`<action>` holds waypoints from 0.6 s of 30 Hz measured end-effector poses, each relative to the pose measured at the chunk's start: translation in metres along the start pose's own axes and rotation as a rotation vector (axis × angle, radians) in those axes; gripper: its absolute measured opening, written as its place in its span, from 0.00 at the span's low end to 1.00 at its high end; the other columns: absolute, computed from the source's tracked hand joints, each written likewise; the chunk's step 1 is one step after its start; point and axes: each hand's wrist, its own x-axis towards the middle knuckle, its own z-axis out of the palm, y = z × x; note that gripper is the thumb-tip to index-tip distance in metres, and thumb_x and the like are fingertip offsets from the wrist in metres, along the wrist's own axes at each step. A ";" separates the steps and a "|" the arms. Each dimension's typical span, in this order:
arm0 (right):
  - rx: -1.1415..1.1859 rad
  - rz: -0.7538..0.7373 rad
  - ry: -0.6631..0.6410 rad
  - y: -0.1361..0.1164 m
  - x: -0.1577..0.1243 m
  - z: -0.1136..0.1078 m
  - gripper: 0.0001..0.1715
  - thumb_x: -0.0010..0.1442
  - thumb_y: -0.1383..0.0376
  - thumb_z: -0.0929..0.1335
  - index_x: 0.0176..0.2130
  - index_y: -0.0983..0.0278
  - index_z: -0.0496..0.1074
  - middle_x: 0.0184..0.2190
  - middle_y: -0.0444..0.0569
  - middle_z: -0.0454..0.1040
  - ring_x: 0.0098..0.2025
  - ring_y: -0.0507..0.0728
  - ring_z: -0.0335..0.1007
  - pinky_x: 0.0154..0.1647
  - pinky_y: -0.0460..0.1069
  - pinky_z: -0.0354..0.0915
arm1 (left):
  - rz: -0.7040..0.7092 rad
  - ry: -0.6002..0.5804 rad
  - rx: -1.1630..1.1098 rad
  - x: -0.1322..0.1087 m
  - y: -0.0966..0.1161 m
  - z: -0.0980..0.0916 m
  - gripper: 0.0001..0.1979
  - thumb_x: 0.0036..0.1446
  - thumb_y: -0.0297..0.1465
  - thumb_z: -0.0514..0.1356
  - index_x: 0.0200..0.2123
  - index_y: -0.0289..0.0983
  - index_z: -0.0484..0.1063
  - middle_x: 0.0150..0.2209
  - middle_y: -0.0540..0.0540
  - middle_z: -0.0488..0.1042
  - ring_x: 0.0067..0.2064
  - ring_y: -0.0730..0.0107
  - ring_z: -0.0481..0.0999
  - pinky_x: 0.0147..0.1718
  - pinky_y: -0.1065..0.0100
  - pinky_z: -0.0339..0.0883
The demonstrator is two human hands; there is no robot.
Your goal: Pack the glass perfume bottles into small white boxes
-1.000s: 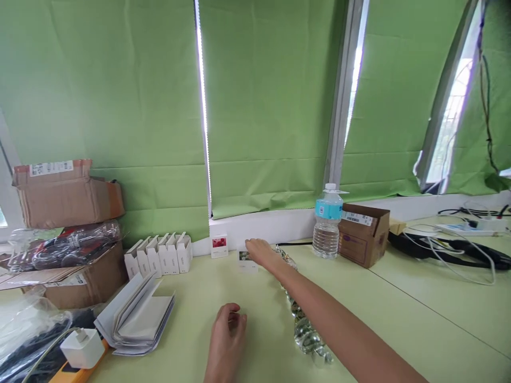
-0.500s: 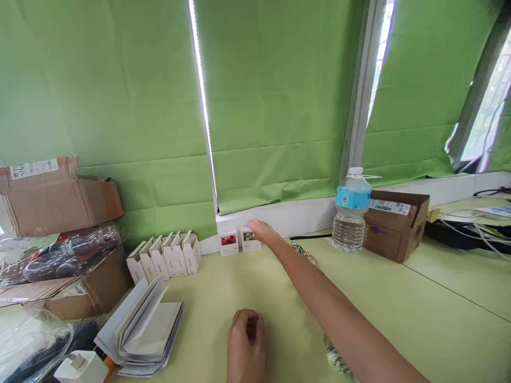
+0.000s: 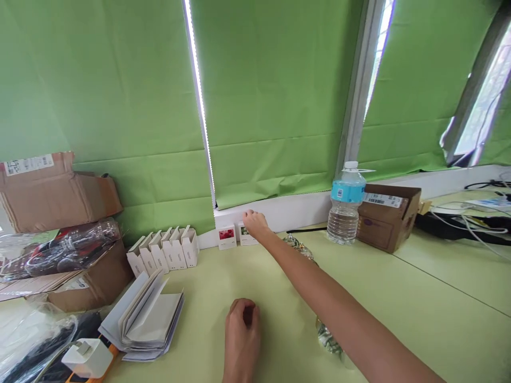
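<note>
You can't read any wording from here; print is too small or blurred. Along the desk's (image 3: 199, 324) far edge: blue label (image 3: 348, 192) on the bottle (image 3: 341, 225); white barcode label (image 3: 383, 200) on the right-hand carton (image 3: 384, 229); tiny print on the white boxes (image 3: 173, 251), red-picture card (image 3: 227, 239) and green-picture card (image 3: 246, 239). Far-left part: white label (image 3: 29, 164) on the upper carton (image 3: 43, 199), white sticker (image 3: 74, 283) on the lower carton (image 3: 108, 276).

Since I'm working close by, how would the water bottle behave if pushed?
The water bottle probably has some heft, since water shows below its blue label. Pushed high, it may tip, being tall and narrow. Its clear, ribbed sides might flex when squeezed.
</note>
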 end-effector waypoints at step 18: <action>0.674 -0.312 -0.220 -0.073 -0.254 -0.003 0.24 0.62 0.58 0.63 0.21 0.65 0.74 0.15 0.42 0.71 0.17 0.48 0.60 0.20 0.44 0.50 | -0.038 0.223 -0.253 0.010 -0.010 -0.049 0.23 0.50 0.50 0.58 0.35 0.35 0.72 0.28 0.46 0.74 0.29 0.63 0.74 0.26 0.67 0.66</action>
